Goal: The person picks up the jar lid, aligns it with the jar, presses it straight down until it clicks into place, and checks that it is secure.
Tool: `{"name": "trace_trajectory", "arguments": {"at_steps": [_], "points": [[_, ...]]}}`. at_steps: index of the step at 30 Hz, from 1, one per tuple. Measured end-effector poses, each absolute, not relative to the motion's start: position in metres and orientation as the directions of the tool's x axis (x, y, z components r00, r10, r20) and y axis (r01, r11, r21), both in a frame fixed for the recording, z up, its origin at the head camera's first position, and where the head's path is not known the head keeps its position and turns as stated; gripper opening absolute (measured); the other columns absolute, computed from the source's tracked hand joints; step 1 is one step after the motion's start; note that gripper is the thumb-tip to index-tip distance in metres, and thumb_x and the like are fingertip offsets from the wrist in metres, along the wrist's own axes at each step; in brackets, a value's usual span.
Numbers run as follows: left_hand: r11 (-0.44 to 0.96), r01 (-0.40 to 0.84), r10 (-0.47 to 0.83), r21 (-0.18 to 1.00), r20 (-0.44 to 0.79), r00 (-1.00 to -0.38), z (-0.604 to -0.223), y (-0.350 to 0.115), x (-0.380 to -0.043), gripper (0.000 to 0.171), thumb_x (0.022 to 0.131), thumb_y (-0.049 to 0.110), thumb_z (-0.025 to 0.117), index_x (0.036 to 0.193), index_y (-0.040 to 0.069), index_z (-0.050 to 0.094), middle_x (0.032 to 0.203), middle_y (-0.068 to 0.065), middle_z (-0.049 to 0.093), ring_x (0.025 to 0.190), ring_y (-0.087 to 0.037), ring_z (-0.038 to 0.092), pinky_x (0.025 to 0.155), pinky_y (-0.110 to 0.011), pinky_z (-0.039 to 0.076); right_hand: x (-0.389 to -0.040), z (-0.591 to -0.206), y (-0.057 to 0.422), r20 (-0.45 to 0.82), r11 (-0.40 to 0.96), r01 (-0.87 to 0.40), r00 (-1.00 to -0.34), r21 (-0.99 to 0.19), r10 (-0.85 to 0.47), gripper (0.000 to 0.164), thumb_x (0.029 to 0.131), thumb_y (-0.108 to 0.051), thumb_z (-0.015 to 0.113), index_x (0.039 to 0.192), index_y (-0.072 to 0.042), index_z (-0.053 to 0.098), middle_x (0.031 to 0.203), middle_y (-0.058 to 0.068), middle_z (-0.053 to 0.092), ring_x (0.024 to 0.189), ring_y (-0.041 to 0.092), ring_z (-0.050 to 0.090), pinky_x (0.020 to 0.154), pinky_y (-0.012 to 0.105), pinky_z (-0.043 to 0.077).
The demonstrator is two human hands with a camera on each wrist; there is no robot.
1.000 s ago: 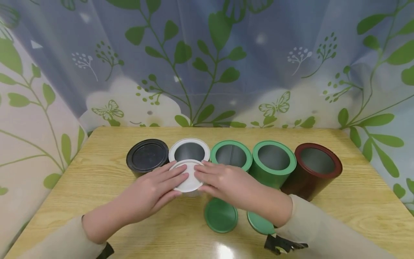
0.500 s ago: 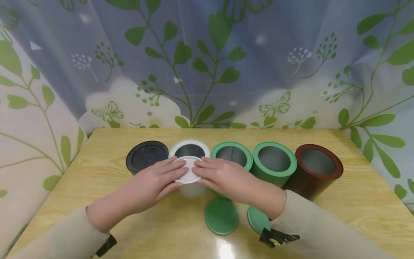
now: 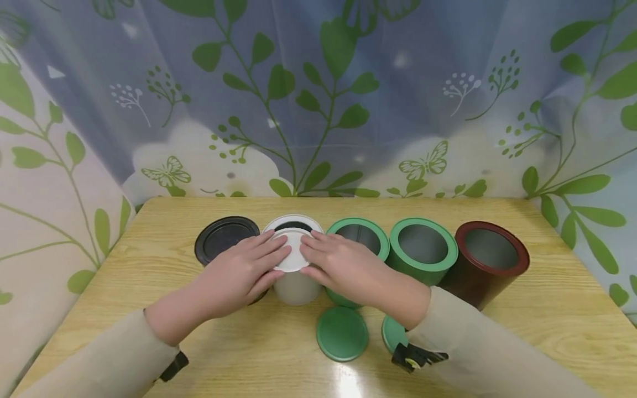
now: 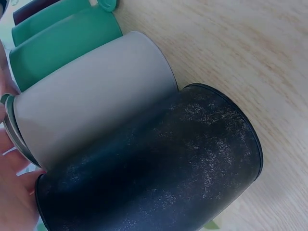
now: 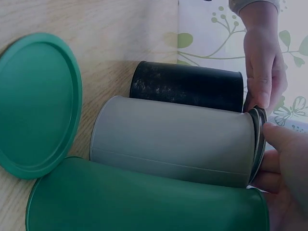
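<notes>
Both hands hold a round white lid [image 3: 290, 258] over the mouth of the white can [image 3: 297, 292]. My left hand [image 3: 241, 272] grips its left edge, fingers across the top and thumb at the near side. On the opposite edge, my right hand [image 3: 350, 270] holds it the same way. A dark crescent of the can's mouth shows behind the lid. Seen from the right wrist, the lid's edge [image 5: 260, 139] sits at a slight angle close against the can's rim. A black can [image 3: 225, 236] with its black lid on stands just left of the white one.
Two uncovered green cans [image 3: 423, 266] and an uncovered dark red can [image 3: 468, 282] continue the row to the right. Two green lids [image 3: 342, 334] lie on the wooden table [image 3: 239, 354] in front, one partly behind the right forearm. A leaf-patterned curtain [image 3: 318, 110] hangs behind.
Both hands have moved the white lid forward, from the near side of the white can to over its mouth. Less of the opening shows now. The other cans and lids stay put.
</notes>
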State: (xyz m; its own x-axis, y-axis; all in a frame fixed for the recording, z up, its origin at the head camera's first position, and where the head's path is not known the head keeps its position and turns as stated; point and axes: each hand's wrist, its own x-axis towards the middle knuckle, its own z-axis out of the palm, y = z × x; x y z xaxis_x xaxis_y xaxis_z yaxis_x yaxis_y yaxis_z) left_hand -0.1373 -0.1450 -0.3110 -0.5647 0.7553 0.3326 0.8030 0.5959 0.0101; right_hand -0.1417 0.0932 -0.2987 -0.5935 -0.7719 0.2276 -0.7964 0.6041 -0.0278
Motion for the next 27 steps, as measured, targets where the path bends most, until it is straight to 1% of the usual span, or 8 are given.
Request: {"name": "trace_trajectory", "arguments": {"at_steps": [4, 8, 12, 19, 27], "points": [[0.622, 0.783, 0.741, 0.028, 0.302, -0.599, -0.311, -0.144, -0.140, 0.046, 0.097, 0.031, 0.051, 0.132, 0.003, 0.052, 0.136, -0.014, 0.048, 0.129, -0.032, 0.039, 0.101, -0.048, 0.036, -0.145, -0.299, 0.091, 0.219, 0.621, -0.784, -0.610, -0.023, -0.762, 0.041, 0.097, -0.034, 0.050, 0.124, -0.003, 0.058, 0.132, 0.013, 0.052, 0.126, 0.027, 0.044, 0.103, 0.037, 0.035], [0.636, 0.770, 0.731, 0.043, 0.286, -0.620, -0.310, -0.141, -0.141, 0.045, 0.096, 0.028, 0.053, 0.133, 0.003, 0.051, 0.137, -0.015, 0.047, 0.130, -0.033, 0.037, 0.101, -0.049, 0.035, -0.146, -0.298, 0.090, 0.220, 0.636, -0.771, -0.624, -0.023, -0.750, 0.039, 0.097, -0.034, 0.050, 0.118, -0.003, 0.060, 0.132, 0.013, 0.053, 0.126, 0.027, 0.044, 0.103, 0.037, 0.035], [0.645, 0.764, 0.727, 0.036, 0.279, -0.627, -0.310, -0.139, -0.143, 0.045, 0.096, 0.028, 0.053, 0.133, 0.002, 0.052, 0.137, -0.016, 0.047, 0.130, -0.033, 0.037, 0.102, -0.049, 0.034, -0.148, -0.299, 0.090, 0.218, 0.645, -0.763, -0.636, -0.035, -0.740, 0.039, 0.097, -0.035, 0.049, 0.116, -0.003, 0.060, 0.132, 0.014, 0.052, 0.126, 0.027, 0.043, 0.103, 0.038, 0.035], [0.652, 0.758, 0.725, 0.027, 0.270, -0.634, -0.309, -0.138, -0.146, 0.044, 0.096, 0.028, 0.053, 0.132, 0.002, 0.052, 0.136, -0.017, 0.048, 0.129, -0.034, 0.039, 0.102, -0.048, 0.034, -0.153, -0.299, 0.090, 0.195, 0.659, -0.749, -0.658, -0.070, -0.728, 0.044, 0.098, -0.035, 0.048, 0.125, -0.002, 0.058, 0.134, 0.014, 0.049, 0.128, 0.027, 0.041, 0.103, 0.040, 0.035], [0.651, 0.759, 0.729, 0.022, 0.263, -0.633, -0.308, -0.137, -0.149, 0.044, 0.096, 0.028, 0.053, 0.131, 0.002, 0.053, 0.135, -0.017, 0.048, 0.128, -0.034, 0.040, 0.102, -0.047, 0.034, -0.155, -0.299, 0.090, 0.193, 0.656, -0.752, -0.654, -0.065, -0.731, 0.044, 0.098, -0.035, 0.047, 0.124, -0.002, 0.058, 0.134, 0.015, 0.050, 0.128, 0.027, 0.041, 0.103, 0.038, 0.035]]}}
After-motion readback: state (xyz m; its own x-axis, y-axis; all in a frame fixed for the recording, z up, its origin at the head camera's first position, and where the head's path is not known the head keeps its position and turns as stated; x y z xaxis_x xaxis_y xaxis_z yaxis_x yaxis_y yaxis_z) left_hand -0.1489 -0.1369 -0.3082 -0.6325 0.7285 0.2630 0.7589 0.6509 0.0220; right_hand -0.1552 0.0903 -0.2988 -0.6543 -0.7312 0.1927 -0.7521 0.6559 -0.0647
